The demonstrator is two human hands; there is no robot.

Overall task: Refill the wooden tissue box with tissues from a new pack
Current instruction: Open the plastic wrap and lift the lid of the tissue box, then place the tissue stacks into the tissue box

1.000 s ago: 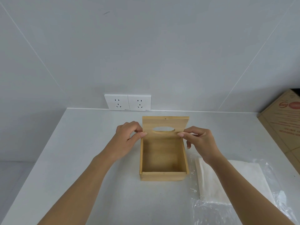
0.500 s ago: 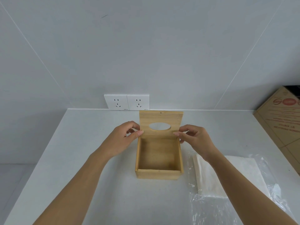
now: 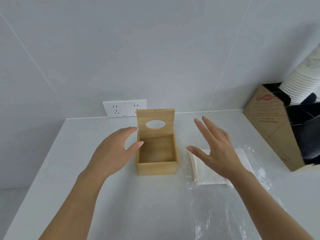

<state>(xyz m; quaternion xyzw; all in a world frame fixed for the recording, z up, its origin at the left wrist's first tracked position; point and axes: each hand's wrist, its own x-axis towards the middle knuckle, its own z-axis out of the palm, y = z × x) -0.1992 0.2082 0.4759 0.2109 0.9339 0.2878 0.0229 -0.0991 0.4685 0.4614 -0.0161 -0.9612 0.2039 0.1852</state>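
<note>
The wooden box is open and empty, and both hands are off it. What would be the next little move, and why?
Probably the right hand drops onto the tissue stack just under it and takes hold. The wooden box stands empty with its lid upright, the tissues lie bare on the opened plastic wrap, and both the right and the left hand are open, holding nothing.

both hands point(image 3: 114, 151) released lid point(image 3: 155, 122), now upright

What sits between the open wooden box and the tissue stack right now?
Only a strip of bare white counter separates the wooden box from the tissue stack; the right hand hovers above the stack, as the head view shows.
</note>
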